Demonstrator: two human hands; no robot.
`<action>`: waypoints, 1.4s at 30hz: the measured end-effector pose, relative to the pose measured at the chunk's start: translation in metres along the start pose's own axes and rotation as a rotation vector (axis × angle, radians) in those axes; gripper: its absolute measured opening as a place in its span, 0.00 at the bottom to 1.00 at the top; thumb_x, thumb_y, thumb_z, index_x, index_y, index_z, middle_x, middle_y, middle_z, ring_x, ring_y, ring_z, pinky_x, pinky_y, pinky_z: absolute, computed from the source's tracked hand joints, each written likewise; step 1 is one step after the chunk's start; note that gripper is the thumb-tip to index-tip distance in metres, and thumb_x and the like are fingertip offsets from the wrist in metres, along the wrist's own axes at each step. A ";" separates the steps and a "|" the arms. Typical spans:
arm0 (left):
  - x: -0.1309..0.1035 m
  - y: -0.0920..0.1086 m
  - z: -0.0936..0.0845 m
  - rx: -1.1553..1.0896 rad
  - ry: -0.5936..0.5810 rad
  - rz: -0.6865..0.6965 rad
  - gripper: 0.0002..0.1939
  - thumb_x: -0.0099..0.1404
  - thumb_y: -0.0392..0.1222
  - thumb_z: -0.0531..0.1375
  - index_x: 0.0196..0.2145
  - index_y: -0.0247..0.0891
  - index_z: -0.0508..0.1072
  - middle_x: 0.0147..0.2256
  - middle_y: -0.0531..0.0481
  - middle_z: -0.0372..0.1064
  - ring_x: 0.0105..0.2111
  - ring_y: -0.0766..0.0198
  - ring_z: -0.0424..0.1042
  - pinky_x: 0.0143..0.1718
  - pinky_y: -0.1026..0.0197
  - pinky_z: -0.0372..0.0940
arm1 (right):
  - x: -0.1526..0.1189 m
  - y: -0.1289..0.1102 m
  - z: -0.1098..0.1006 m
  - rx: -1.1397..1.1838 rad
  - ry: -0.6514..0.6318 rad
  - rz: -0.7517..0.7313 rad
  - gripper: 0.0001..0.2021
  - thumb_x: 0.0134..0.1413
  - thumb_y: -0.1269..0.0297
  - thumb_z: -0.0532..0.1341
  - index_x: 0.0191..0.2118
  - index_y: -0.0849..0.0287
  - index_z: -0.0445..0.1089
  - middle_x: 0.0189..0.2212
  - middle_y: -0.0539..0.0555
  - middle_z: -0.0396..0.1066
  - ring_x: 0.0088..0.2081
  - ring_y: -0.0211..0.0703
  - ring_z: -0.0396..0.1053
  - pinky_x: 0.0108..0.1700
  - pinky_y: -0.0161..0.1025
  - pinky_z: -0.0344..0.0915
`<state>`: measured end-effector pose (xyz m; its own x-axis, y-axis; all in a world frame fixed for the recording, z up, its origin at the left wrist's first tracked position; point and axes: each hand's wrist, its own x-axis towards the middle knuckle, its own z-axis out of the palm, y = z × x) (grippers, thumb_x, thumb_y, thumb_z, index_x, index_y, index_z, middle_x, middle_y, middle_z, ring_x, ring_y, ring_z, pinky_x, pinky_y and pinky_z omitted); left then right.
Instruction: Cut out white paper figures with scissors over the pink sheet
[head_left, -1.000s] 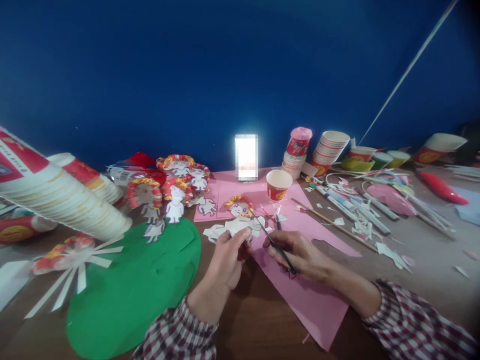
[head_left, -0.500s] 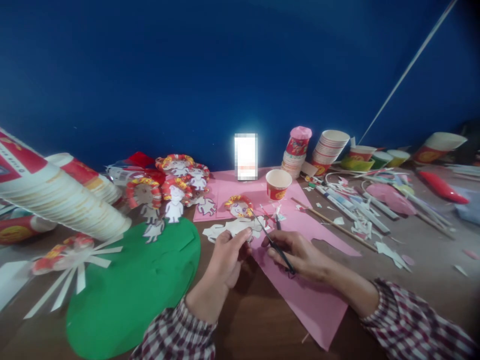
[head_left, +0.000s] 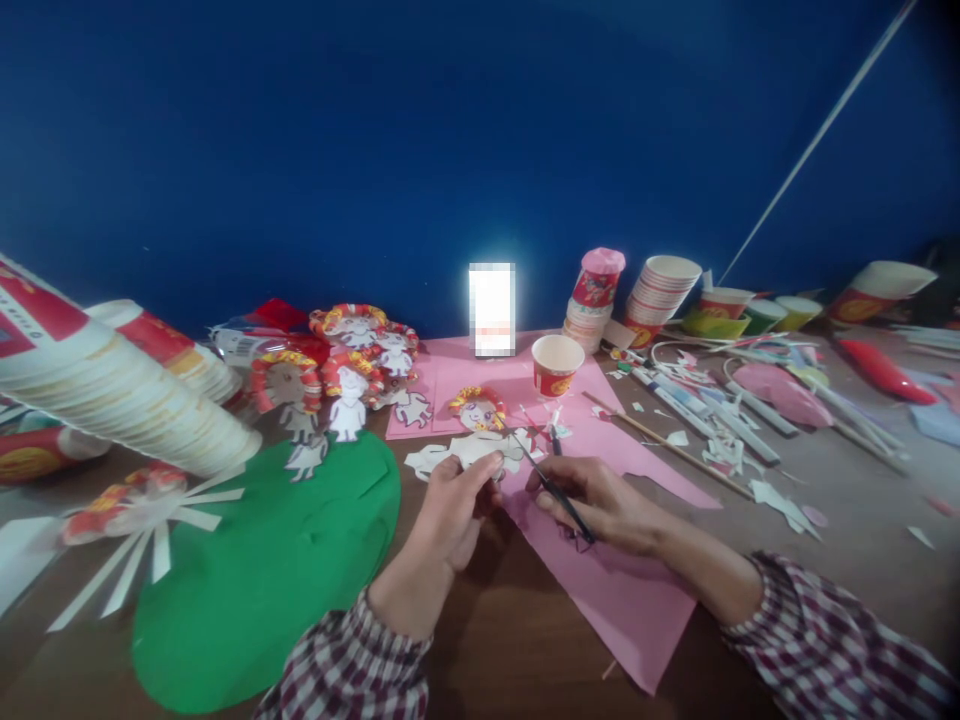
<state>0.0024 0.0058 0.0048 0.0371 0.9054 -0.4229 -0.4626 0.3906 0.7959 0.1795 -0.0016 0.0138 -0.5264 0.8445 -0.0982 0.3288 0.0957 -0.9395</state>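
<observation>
My left hand [head_left: 455,505] is closed with thumb and fingers pinching the lower edge of a white paper cutout [head_left: 469,453]. Its outline is irregular, and my fingers cover part of it. My right hand [head_left: 600,500] is closed round a slim black tool [head_left: 566,508] with a thin pointed end, whose exact kind I cannot make out. The tip points up and left, close to the cutout's right side. Just behind the cutout lies a round paper face [head_left: 478,411] with a red and yellow rim. Under my right hand spreads pink paper [head_left: 611,590].
A paper cup [head_left: 557,366] stands on the pink paper. Green paper [head_left: 277,590] and a tilted cup stack [head_left: 142,390] are at left, near several rimmed paper figures [head_left: 347,400]. More cup stacks [head_left: 664,300], markers [head_left: 679,400], a thin stick [head_left: 675,450] and paper scraps lie right.
The tool in my right hand has shifted slightly down and right, its tip a little lower. My left hand keeps its pinch on the cutout, almost unmoved.
</observation>
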 end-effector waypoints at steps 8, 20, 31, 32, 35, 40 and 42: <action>0.001 0.002 -0.003 0.015 0.002 -0.007 0.13 0.45 0.39 0.67 0.22 0.34 0.65 0.18 0.56 0.64 0.16 0.73 0.62 0.18 0.69 0.58 | 0.000 -0.006 -0.002 -0.054 -0.003 -0.005 0.13 0.56 0.56 0.56 0.30 0.62 0.66 0.21 0.48 0.61 0.23 0.34 0.59 0.23 0.31 0.54; 0.003 0.001 -0.003 0.040 0.018 -0.022 0.12 0.48 0.42 0.66 0.28 0.35 0.68 0.19 0.57 0.63 0.18 0.73 0.61 0.18 0.69 0.58 | 0.001 -0.002 0.000 -0.031 -0.038 0.050 0.14 0.55 0.55 0.57 0.31 0.62 0.66 0.20 0.48 0.61 0.21 0.32 0.58 0.21 0.30 0.53; -0.001 -0.002 0.002 0.018 0.000 0.056 0.09 0.48 0.38 0.64 0.27 0.33 0.68 0.21 0.55 0.64 0.21 0.73 0.63 0.23 0.68 0.61 | 0.002 -0.001 0.004 -0.073 -0.017 0.059 0.14 0.55 0.55 0.57 0.36 0.63 0.69 0.20 0.48 0.63 0.21 0.33 0.59 0.22 0.30 0.52; -0.001 -0.002 0.002 0.006 0.002 0.047 0.10 0.48 0.37 0.65 0.27 0.33 0.68 0.21 0.55 0.64 0.21 0.73 0.63 0.23 0.68 0.61 | 0.002 -0.002 0.004 -0.077 -0.016 0.062 0.14 0.56 0.55 0.56 0.36 0.63 0.68 0.19 0.48 0.63 0.21 0.33 0.58 0.22 0.30 0.52; 0.001 -0.002 0.001 -0.038 0.017 0.036 0.10 0.48 0.37 0.65 0.27 0.32 0.68 0.22 0.55 0.64 0.21 0.73 0.64 0.23 0.69 0.62 | 0.002 -0.003 0.004 -0.080 -0.019 0.067 0.14 0.56 0.55 0.56 0.35 0.63 0.68 0.18 0.47 0.61 0.20 0.33 0.58 0.21 0.30 0.52; 0.002 -0.003 0.000 -0.082 0.025 0.021 0.11 0.47 0.37 0.66 0.28 0.32 0.69 0.23 0.55 0.65 0.21 0.73 0.64 0.23 0.69 0.63 | 0.001 -0.002 0.006 -0.067 -0.006 0.067 0.14 0.55 0.56 0.57 0.34 0.64 0.68 0.19 0.47 0.62 0.21 0.33 0.59 0.22 0.30 0.53; 0.002 -0.002 -0.001 -0.100 0.037 0.014 0.10 0.48 0.37 0.66 0.28 0.33 0.69 0.22 0.55 0.64 0.22 0.72 0.64 0.23 0.68 0.63 | 0.001 -0.001 0.006 -0.052 -0.001 0.072 0.14 0.55 0.55 0.57 0.34 0.63 0.68 0.19 0.47 0.62 0.21 0.33 0.59 0.21 0.30 0.52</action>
<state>0.0027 0.0068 0.0017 -0.0018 0.9030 -0.4296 -0.5492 0.3581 0.7551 0.1740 -0.0037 0.0123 -0.5005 0.8498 -0.1655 0.4065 0.0619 -0.9115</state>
